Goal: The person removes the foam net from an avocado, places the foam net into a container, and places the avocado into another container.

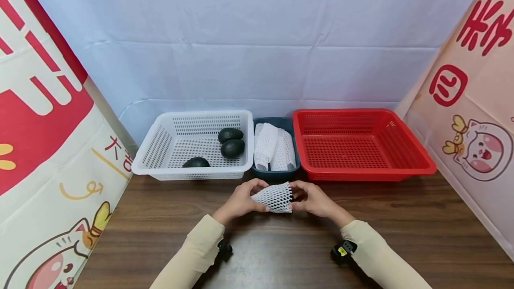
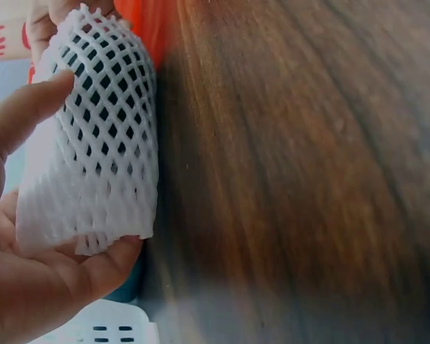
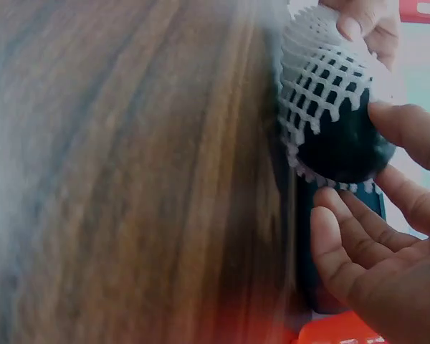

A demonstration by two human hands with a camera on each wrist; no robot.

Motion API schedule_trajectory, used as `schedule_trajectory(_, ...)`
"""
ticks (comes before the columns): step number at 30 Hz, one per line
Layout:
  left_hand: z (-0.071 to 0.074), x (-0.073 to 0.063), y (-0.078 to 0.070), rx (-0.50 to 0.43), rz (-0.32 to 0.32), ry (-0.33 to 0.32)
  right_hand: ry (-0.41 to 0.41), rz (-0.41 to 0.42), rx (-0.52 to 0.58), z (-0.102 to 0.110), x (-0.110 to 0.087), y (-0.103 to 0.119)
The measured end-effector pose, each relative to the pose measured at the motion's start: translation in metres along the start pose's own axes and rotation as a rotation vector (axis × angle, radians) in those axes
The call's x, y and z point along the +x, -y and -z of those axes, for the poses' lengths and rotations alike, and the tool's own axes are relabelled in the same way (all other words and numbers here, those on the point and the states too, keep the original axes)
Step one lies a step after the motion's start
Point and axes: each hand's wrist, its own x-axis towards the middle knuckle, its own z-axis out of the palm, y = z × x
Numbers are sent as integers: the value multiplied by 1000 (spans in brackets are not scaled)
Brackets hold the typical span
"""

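Both hands meet over the near table around a dark green avocado (image 3: 347, 147) partly inside a white foam net sleeve (image 1: 275, 197). My left hand (image 1: 244, 199) grips the sleeve from the left, thumb on one side and fingers under its end, as the left wrist view shows. The right hand (image 1: 315, 199) holds the avocado's exposed end at the sleeve's right opening, with fingertips on the fruit and beside the net's edge. More foam net sleeves (image 1: 268, 142) lie in a dark blue bin (image 1: 277, 175) just behind the hands.
A white basket (image 1: 158, 171) at the left holds more avocados (image 1: 232, 149). On the right stands a red basket (image 1: 369, 175), beside the blue bin. All three line the back of the brown wooden table (image 1: 281, 253), before a pale cloth backdrop (image 1: 249, 75).
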Motion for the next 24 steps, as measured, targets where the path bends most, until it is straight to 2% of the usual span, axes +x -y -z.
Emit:
schedule_trajectory(3, -1, 1, 1, 11, 4, -4, 22, 20, -10, -5, 3, -5)
schedule_trajectory(7, -2, 1, 1, 5, 8, -7, 7, 42, -73, -8, 5, -5)
schedule_trajectory(13, -2, 1, 0, 5, -1, -13, 3, 35, -142, -6, 6, -2)
schedule_trajectory(24, -2, 0, 3, 10, 2, -16, 9, 6, -134, -2, 2, -3)
